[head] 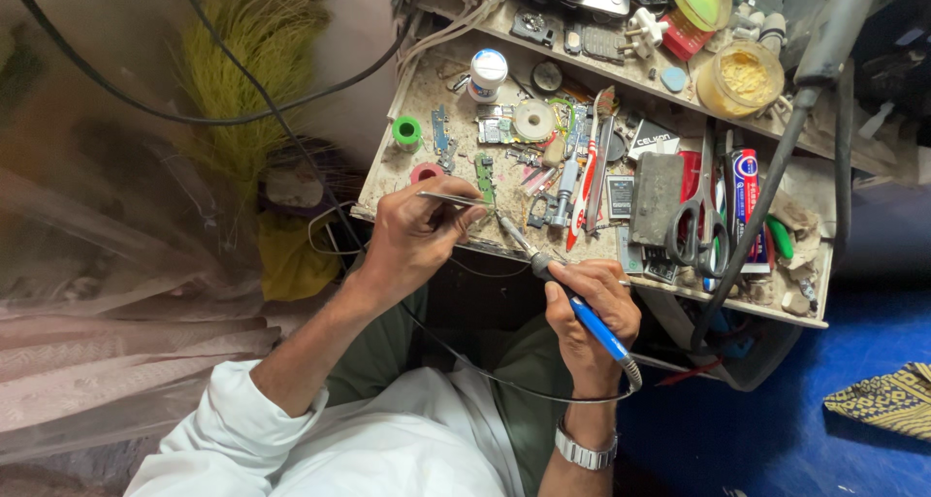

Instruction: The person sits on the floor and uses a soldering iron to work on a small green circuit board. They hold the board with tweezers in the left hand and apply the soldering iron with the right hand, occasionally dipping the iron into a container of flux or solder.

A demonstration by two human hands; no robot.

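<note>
Messy bench [417,162] w/ scissors [700,227], jar [742,78]. Left hand [412,235] pinches thin metal tweezers [451,199]; right hand [592,308] grips blue soldering iron [567,303] by small green board [484,179].

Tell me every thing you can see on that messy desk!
circuit board: one, green, desk front edge, by the tweezer tips
tweezers: one, silver, in left hand
soldering iron: one, blue handle, in right hand
scissors: one, dark handles, right of centre
tape rolls: two, green and red, left edge
small bottle: one, white, desk back
jar: one, yellow, shelf
wristwatch: one, silver, right wrist
left hand: one
right hand: one
</note>
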